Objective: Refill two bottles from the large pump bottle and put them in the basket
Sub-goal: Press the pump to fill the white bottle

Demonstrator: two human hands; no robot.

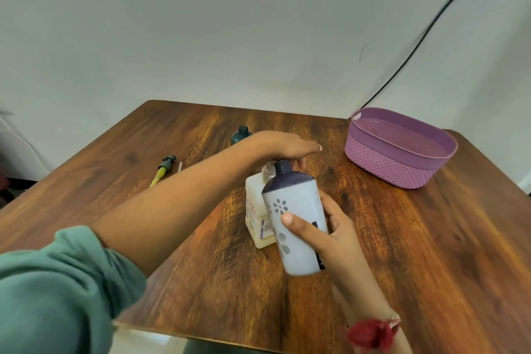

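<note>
My right hand (330,236) grips a white bottle (296,224) with a dark purple shoulder and neck, tilted, its open mouth up under the pump spout. The large pump bottle (255,210), cream with an orange label, stands on the wooden table (402,238) just behind it. Flat on top of the pump lies my left hand (284,146), fingers straight; the pump head is mostly hidden beneath it. A small dark teal bottle (240,135) without a cap stands farther back, partly behind my left wrist. The purple woven basket (396,149) sits empty at the back right.
A loose spray or pump cap with a yellow-green tube (163,169) lies on the table at the left. A black cable (431,29) runs down the wall behind the basket. The table's front edge is close to me.
</note>
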